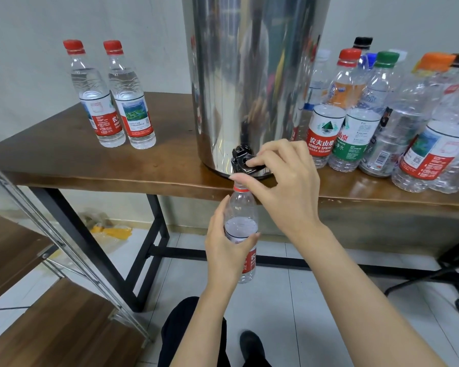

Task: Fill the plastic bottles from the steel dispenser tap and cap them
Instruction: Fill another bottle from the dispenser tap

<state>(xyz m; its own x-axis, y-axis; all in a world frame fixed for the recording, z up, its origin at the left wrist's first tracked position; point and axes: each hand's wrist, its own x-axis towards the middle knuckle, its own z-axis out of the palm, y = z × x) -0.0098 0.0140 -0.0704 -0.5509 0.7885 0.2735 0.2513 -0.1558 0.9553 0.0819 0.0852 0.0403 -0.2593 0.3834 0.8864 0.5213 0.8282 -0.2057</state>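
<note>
- Left hand (229,247) wraps the bottle (243,207) round its middle, thumb on the near side, fingers behind. Held upright, off the table's front edge.
- Bottle has no cap and a red neck ring. Its mouth is right under the tap (239,157). Water is up to about the shoulder.
- Its label is red with white print, mostly behind the hand and not readable.
- Right hand (284,181) pinches the tap: index fingertip (251,162) on the black lever, thumb (239,178) below at the bottle mouth, other fingers loosely curled.
- Tap sits low on the steel dispenser (249,75), which stands on the wooden table (90,165).
- Left of the dispenser: two full bottles (117,102) with red caps and red/white labels, small print unreadable.
- Right: a packed cluster of bottles. Front one (326,128) reads "农夫山泉 NONGFU SPRING". Its neighbour (361,133) has a green cap and green label. Behind are orange, blue and black caps.
- Shelf rack (51,234) is near left. A yellow wrapper (112,231) lies on the tile floor.
</note>
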